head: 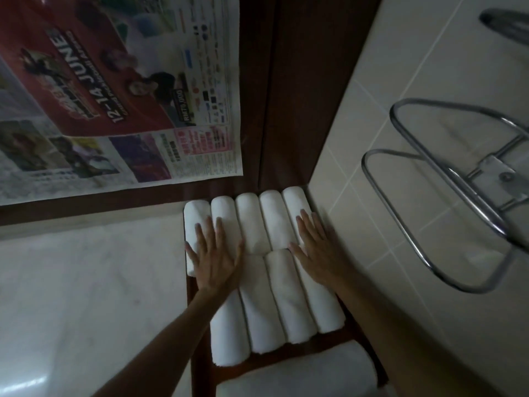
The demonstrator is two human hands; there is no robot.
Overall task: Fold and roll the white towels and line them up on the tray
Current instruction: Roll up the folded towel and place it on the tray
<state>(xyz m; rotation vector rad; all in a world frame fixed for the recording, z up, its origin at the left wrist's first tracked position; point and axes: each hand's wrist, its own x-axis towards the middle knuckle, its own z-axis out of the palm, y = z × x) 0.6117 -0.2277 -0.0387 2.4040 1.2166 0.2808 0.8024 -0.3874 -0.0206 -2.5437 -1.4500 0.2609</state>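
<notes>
Your left hand (213,253) and right hand (315,247), grip flat and holding nothing, press rolled towels (274,296) filling the tray (192,325); task looks nearly done.

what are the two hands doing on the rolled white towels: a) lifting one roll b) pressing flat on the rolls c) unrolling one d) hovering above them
b: left hand and right hand lie flat, fingers straight, on the rolled white towels in the dark wooden tray.

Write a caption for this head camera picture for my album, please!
Both hands, left and right, press flat on rolled white towels lined up on a dark tray.
</notes>
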